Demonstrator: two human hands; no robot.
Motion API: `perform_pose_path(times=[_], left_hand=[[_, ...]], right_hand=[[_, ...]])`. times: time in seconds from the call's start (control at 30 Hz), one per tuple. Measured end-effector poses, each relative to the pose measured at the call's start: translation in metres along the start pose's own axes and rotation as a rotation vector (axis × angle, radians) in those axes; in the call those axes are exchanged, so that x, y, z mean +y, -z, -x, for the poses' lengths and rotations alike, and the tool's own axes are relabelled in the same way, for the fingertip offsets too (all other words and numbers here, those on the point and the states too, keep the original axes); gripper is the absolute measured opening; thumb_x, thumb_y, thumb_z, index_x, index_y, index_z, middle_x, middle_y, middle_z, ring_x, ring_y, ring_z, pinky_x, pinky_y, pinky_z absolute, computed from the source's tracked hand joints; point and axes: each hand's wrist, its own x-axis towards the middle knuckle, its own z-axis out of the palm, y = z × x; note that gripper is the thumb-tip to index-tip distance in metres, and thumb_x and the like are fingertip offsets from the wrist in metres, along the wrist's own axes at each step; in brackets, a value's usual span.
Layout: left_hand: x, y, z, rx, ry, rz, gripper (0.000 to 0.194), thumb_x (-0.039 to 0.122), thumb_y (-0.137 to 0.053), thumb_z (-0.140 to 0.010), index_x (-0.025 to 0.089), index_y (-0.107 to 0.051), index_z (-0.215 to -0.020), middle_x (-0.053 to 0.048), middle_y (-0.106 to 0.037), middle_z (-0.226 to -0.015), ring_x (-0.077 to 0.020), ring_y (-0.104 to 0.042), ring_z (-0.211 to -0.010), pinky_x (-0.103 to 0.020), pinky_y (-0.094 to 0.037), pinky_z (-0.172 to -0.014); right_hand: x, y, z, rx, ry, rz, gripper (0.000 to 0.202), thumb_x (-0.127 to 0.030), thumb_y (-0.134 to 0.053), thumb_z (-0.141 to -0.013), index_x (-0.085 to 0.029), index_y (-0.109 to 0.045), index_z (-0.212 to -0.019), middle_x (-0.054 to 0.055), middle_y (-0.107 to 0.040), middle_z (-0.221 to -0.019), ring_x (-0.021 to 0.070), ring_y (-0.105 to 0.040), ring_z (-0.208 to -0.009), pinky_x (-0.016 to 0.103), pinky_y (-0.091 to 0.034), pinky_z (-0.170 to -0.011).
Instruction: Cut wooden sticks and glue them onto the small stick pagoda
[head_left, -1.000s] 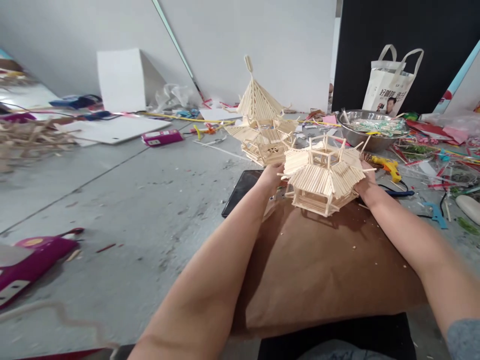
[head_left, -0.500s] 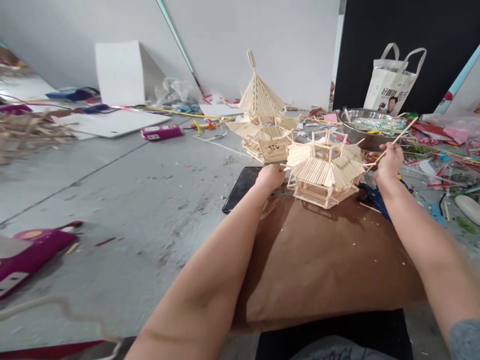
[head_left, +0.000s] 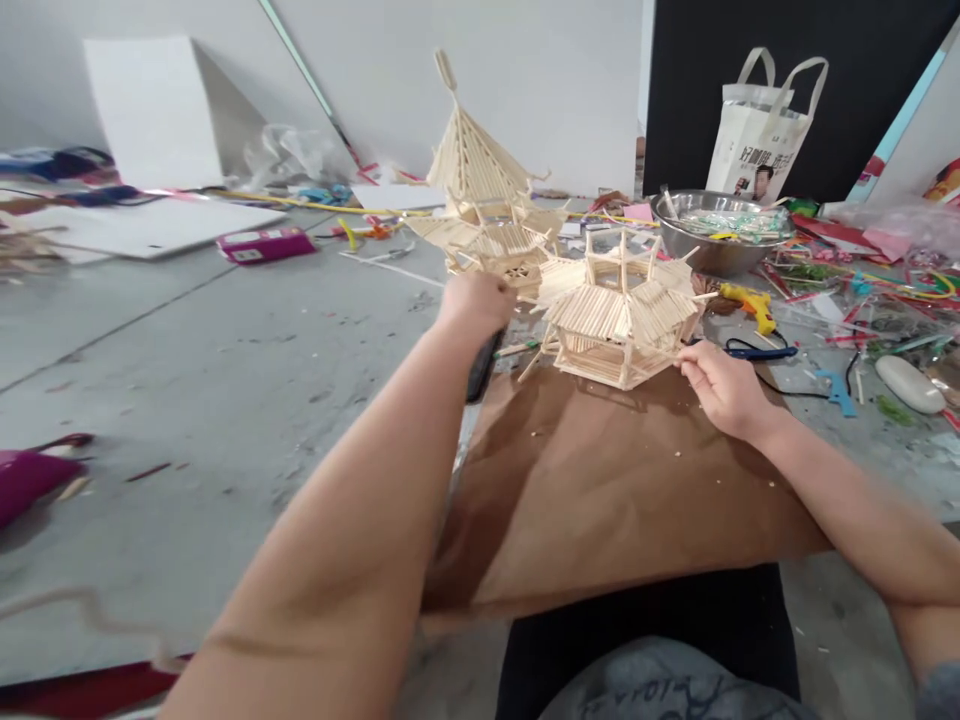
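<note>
A six-sided model of pale wooden sticks (head_left: 626,315), with an open top ringed by short posts, sits on brown paper (head_left: 637,480). My right hand (head_left: 724,390) is closed in a pinch at the model's lower right corner; what lies between the fingertips is too small to make out. Behind and to the left stands a taller stick pavilion (head_left: 487,170) with a pointed roof. My left hand (head_left: 478,303) is closed in front of its base, over a dark phone (head_left: 482,370); any object in its fingers is hidden.
Right of the models are a yellow glue gun (head_left: 750,305), a steel bowl (head_left: 720,240) of small bits, blue-handled tool (head_left: 761,352) and plastic scraps. A white bag (head_left: 761,150) stands behind. A purple box (head_left: 266,245) lies left.
My right hand has come down to the near model's corner, and the long stick it held up is no longer visible in it. My left hand has moved from beside that model toward the taller pavilion.
</note>
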Motion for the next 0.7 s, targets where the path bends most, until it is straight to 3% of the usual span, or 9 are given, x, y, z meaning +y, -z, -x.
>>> perform_pose_path(times=[0.07, 0.13, 0.2, 0.23, 0.3, 0.33, 0.4, 0.53, 0.7], left_hand=[[0.008, 0.017, 0.009, 0.228, 0.069, -0.022, 0.023, 0.024, -0.039, -0.081, 0.011, -0.053, -0.067, -0.006, -0.058, -0.072, -0.0147, -0.047, -0.079, -0.033, -0.035, -0.085], [0.019, 0.028, 0.026, 0.621, 0.074, 0.103, 0.024, 0.026, -0.041, -0.082, 0.014, -0.05, -0.064, 0.0, -0.052, -0.061, -0.0092, -0.039, -0.062, -0.026, -0.038, -0.073], [0.036, 0.029, 0.052, 0.788, -0.127, 0.153, 0.023, 0.025, -0.044, -0.081, 0.017, -0.047, -0.06, 0.001, -0.048, -0.056, -0.0087, -0.037, -0.058, -0.024, -0.037, -0.065], [0.045, 0.026, 0.068, 0.794, -0.282, 0.143, 0.022, 0.023, -0.043, -0.081, 0.017, -0.049, -0.061, 0.0, -0.051, -0.06, -0.0095, -0.04, -0.061, -0.024, -0.037, -0.064], [0.063, 0.012, 0.102, 0.717, -0.635, 0.057, 0.019, 0.02, -0.042, -0.08, 0.017, -0.053, -0.065, -0.002, -0.058, -0.067, -0.0122, -0.048, -0.068, -0.028, -0.038, -0.068], [0.071, 0.003, 0.117, 0.604, -0.787, -0.012, 0.018, 0.02, -0.043, -0.081, 0.018, -0.055, -0.067, -0.002, -0.059, -0.07, -0.0132, -0.049, -0.07, -0.029, -0.039, -0.069], [0.082, -0.018, 0.142, 0.375, -0.942, -0.119, 0.02, 0.022, -0.041, -0.083, 0.018, -0.058, -0.073, -0.003, -0.061, -0.074, -0.015, -0.051, -0.073, -0.029, -0.041, -0.068], [0.086, -0.051, 0.158, 0.197, -0.92, -0.19, 0.026, 0.022, -0.035, -0.088, 0.014, -0.06, -0.085, -0.008, -0.063, -0.083, -0.0185, -0.054, -0.077, -0.032, -0.042, -0.069], [0.079, -0.059, 0.151, 0.039, -0.803, -0.28, 0.032, 0.026, -0.031, -0.09, 0.013, -0.059, -0.082, -0.008, -0.062, -0.078, -0.0193, -0.059, -0.074, -0.03, -0.043, -0.062]], right_hand=[[0.003, -0.005, 0.003, -0.074, 0.018, 0.109, 0.027, -0.029, -0.031, -0.089, -0.02, -0.056, -0.096, 0.008, -0.064, -0.091, 0.0186, -0.059, -0.083, 0.028, -0.04, -0.069], [0.004, -0.009, 0.005, -0.125, 0.039, 0.19, 0.029, -0.028, -0.03, -0.089, -0.018, -0.057, -0.096, 0.009, -0.065, -0.092, 0.0193, -0.059, -0.084, 0.027, -0.038, -0.066], [0.003, -0.011, 0.007, -0.173, 0.059, 0.264, 0.03, -0.026, -0.03, -0.089, -0.018, -0.058, -0.095, 0.008, -0.065, -0.091, 0.0191, -0.06, -0.082, 0.027, -0.036, -0.063], [0.003, -0.012, 0.007, -0.189, 0.073, 0.292, 0.029, -0.026, -0.03, -0.089, -0.018, -0.058, -0.095, 0.008, -0.065, -0.091, 0.0186, -0.06, -0.081, 0.026, -0.035, -0.062], [0.002, -0.014, 0.009, -0.196, 0.111, 0.328, 0.029, -0.026, -0.03, -0.09, -0.019, -0.058, -0.095, 0.007, -0.066, -0.092, 0.0178, -0.06, -0.082, 0.026, -0.034, -0.062], [0.001, -0.014, 0.009, -0.197, 0.127, 0.344, 0.03, -0.026, -0.029, -0.09, -0.019, -0.058, -0.095, 0.007, -0.066, -0.092, 0.0177, -0.06, -0.082, 0.026, -0.033, -0.061], [-0.001, -0.014, 0.011, -0.211, 0.133, 0.398, 0.03, -0.026, -0.029, -0.09, -0.018, -0.058, -0.095, 0.008, -0.065, -0.089, 0.0184, -0.06, -0.078, 0.027, -0.031, -0.059], [-0.002, -0.015, 0.012, -0.261, 0.125, 0.49, 0.027, -0.024, -0.032, -0.088, -0.015, -0.057, -0.089, 0.009, -0.064, -0.079, 0.0197, -0.059, -0.071, 0.03, -0.028, -0.055], [-0.001, -0.017, 0.013, -0.25, 0.202, 0.386, 0.03, -0.023, -0.029, -0.089, -0.014, -0.058, -0.092, 0.009, -0.065, -0.084, 0.019, -0.06, -0.078, 0.028, -0.035, -0.062]])
